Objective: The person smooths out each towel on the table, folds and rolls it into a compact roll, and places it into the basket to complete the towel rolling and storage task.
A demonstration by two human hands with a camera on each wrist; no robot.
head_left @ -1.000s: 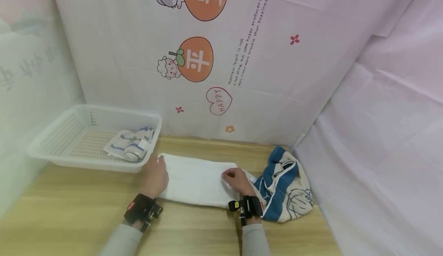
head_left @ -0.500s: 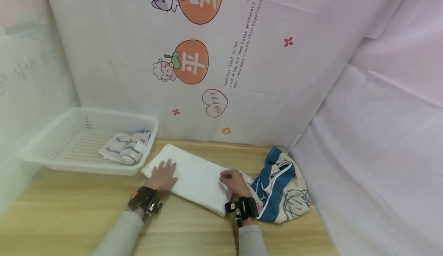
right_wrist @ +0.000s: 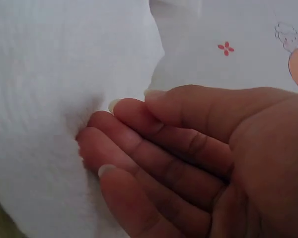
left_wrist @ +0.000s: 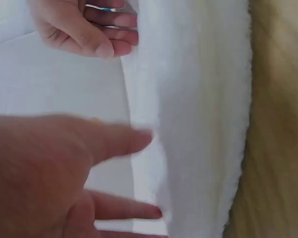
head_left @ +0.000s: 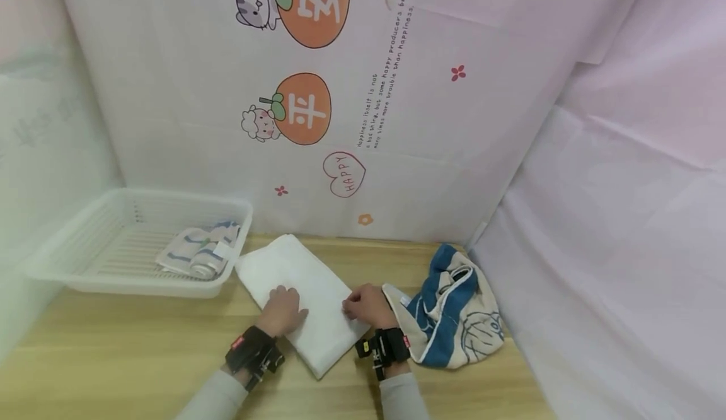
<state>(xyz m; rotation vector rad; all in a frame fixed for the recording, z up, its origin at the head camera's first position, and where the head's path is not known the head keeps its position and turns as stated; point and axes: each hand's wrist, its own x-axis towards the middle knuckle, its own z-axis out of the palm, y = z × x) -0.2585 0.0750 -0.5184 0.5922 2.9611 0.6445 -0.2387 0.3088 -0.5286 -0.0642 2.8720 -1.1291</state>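
Printed backdrop [head_left: 431,155], pale, with orange fruit figures and lettering, rises behind the basket. Bench [head_left: 130,357], wood-grained, carries the basket and the textiles. Basket [head_left: 136,285], white with perforated sides, stands on the bench. White cloth [head_left: 312,284], folded to a flat oblong, lies obliquely on the bench to the right of the basket, one corner close to the basket's right wall; whether the two touch cannot be told. Blue-and-cream towel [head_left: 454,319], crumpled, well to the right of the basket. Blue-striped cloth [head_left: 186,243], bundled inside the basket at its right side. Left hand [head_left: 282,313], resting on the white cloth nearer the basket: grip slack, thumb and fingers apart. Right hand [head_left: 371,306], farther from the basket: grip relaxed, fingers loosely bent, tips touching the white cloth.
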